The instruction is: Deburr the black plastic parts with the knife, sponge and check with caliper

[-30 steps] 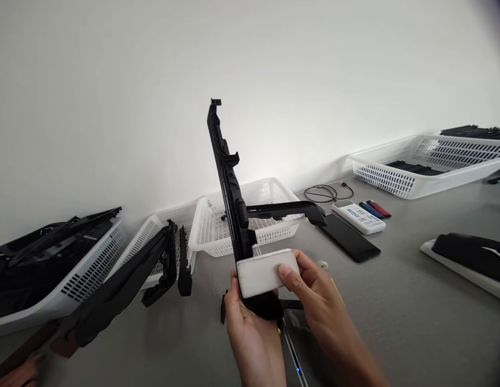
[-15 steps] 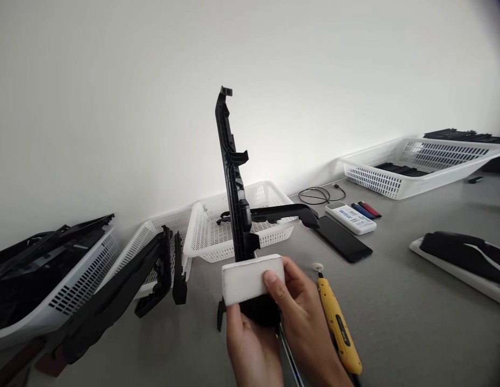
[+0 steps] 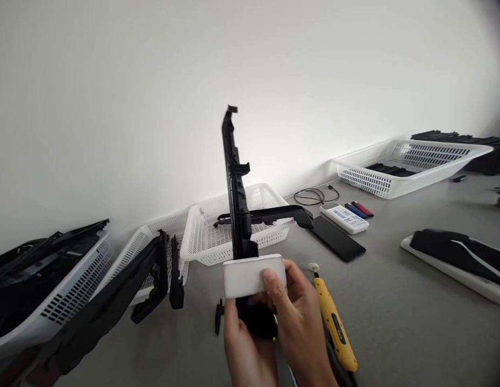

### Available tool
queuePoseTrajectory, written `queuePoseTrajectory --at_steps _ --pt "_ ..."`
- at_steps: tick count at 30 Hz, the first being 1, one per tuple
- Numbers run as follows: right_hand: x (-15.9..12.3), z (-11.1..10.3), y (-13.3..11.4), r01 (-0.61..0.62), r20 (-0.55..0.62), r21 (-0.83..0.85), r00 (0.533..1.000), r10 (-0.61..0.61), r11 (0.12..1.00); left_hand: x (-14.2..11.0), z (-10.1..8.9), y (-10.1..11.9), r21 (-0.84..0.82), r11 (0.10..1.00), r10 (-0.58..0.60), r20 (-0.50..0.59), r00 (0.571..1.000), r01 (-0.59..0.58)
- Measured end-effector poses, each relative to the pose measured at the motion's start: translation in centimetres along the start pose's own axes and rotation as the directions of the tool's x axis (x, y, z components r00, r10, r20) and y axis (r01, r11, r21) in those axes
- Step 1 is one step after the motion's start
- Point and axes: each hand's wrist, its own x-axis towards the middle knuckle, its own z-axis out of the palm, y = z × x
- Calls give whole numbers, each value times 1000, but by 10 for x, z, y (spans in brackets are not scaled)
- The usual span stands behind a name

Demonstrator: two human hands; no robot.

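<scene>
In the lower middle of the frame, I see a person's left hand (image 3: 249,352) grasping the bottom end of a long black plastic strip (image 3: 237,207), which rises nearly upright into the upper middle. The right hand (image 3: 302,322), just beside it, grips a white block (image 3: 248,280), thumb flat on its front, hiding part of the strip. A yellow tool (image 3: 334,325) lies right of the hands on a grey table (image 3: 399,338). Behind the strip, mid-frame, a white basket (image 3: 207,255) has another black piece (image 3: 270,215) across its right rim. A dark phone (image 3: 339,239) lies right of centre.
</scene>
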Motion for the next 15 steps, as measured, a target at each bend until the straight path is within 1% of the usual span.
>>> queuePoseTrajectory --at_steps 2,3,4,6,7,8,10,11,14,15 --pt "3 -3 -1 -6 6 -28 1000 6 1000 0 0 0 -23 998 -60 -13 998 59" --pt "5 -5 -2 -19 6 -32 1000 19 999 1 0 1 -34 997 -72 -15 997 71" --pt "7 -8 -4 -36 -6 -22 999 36 999 1 -1 2 -42 997 -58 -6 998 57" --pt "11 -14 -9 -67 -40 14 997 67 998 2 -2 3 -49 999 12 26 1000 -10" --pt "12 -16 -12 -81 -27 23 996 82 996 2 -3 4 -52 998 32 32 999 -30" --pt "13 -18 -14 -97 16 15 995 96 995 2 -3 4 -57 998 35 29 999 -33" --pt "13 -20 -16 -126 126 -24 984 128 992 1 -1 5 -66 998 3 -11 1000 -3" --pt "12 -21 -16 -138 149 -37 979 142 990 0 0 6 -69 998 -10 -25 1000 8" --pt "11 -22 -16 -128 92 -65 987 134 990 -3 4 7 -56 998 -28 -31 999 26" --pt "11 -24 -16 -125 93 -89 987 133 988 -4 4 7 -52 998 -38 -29 999 36"
